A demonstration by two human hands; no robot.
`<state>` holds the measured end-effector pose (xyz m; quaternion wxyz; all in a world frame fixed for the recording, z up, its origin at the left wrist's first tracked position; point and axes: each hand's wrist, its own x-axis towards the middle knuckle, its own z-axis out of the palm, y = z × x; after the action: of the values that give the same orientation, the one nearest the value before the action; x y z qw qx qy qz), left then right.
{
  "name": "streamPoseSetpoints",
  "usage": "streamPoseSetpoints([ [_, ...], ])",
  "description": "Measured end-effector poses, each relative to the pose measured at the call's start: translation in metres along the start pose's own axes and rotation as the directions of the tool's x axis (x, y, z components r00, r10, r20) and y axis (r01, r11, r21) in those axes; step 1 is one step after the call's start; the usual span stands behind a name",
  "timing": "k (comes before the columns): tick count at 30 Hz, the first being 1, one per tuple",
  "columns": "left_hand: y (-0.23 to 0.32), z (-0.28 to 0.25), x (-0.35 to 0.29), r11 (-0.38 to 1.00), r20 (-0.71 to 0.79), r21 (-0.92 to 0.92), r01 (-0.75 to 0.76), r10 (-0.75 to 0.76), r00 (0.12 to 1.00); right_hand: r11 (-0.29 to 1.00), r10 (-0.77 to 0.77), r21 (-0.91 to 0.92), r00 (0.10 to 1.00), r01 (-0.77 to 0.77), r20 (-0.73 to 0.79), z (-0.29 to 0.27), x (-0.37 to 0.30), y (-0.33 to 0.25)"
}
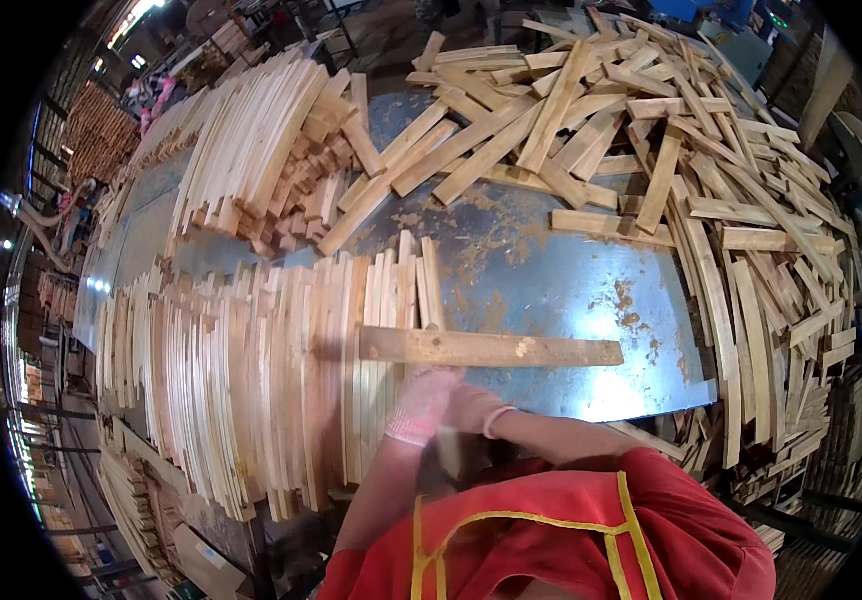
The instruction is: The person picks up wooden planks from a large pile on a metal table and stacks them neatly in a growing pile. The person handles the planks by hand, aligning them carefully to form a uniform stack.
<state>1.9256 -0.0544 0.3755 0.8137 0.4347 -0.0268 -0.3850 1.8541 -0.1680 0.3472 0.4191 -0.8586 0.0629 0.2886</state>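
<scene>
A flat wooden board (511,349) lies crosswise in front of me, raised over the near part of the metal table. My left hand (423,398), in a pale pink-white glove, is closed at the board's near edge, left of its middle. Pressed close beside it, my right hand (469,403) in a similar glove is also closed at that edge. The fingertips of both are hidden by the board and slightly blurred. Just left of my hands, a long row of thin wooden strips (251,370) stands packed side by side; the board's left end overlaps its right edge.
A second row of strips (251,130) stands farther back on the left, next to a stack of board ends (301,200). Loose boards (671,150) lie in a heap across the back and right. Sawdust patches the metal tabletop (551,290). A cardboard box (206,565) sits low at left.
</scene>
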Motion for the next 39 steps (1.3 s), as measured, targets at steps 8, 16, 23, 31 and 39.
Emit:
streamPoseSetpoints([
  [8, 0.009, 0.066, 0.078, 0.963, -0.348, 0.232, -0.139, 0.215, 0.912, 0.962, -0.247, 0.168, 0.948, 0.215, 0.202, -0.076, -0.076, 0.032],
  [16, 0.055, 0.018, 0.120, 0.002, -0.188, 0.982, 0.191, 0.180, 0.965, 0.928, 0.240, 0.072, 0.439, -0.365, -0.866, -0.289, -0.226, 0.283],
  [23, -0.017, 0.047, 0.097, -0.680, -0.162, 0.583, 0.446, 0.440, 0.883, 0.672, 0.396, 0.006, 0.353, -0.741, -0.848, -0.349, -0.162, 0.331],
  [31, -0.091, 0.091, 0.064, -0.536, 0.119, 0.843, -0.030, 0.133, 0.984, 0.762, 0.585, 0.633, 0.564, -0.136, -0.583, -0.315, -0.183, 0.275],
  [39, -0.100, 0.155, 0.045, 0.371, -0.157, 0.895, 0.246, -0.252, 0.955, 0.570, 0.392, 0.792, 0.774, 0.220, -0.497, -0.067, -0.123, 0.140],
])
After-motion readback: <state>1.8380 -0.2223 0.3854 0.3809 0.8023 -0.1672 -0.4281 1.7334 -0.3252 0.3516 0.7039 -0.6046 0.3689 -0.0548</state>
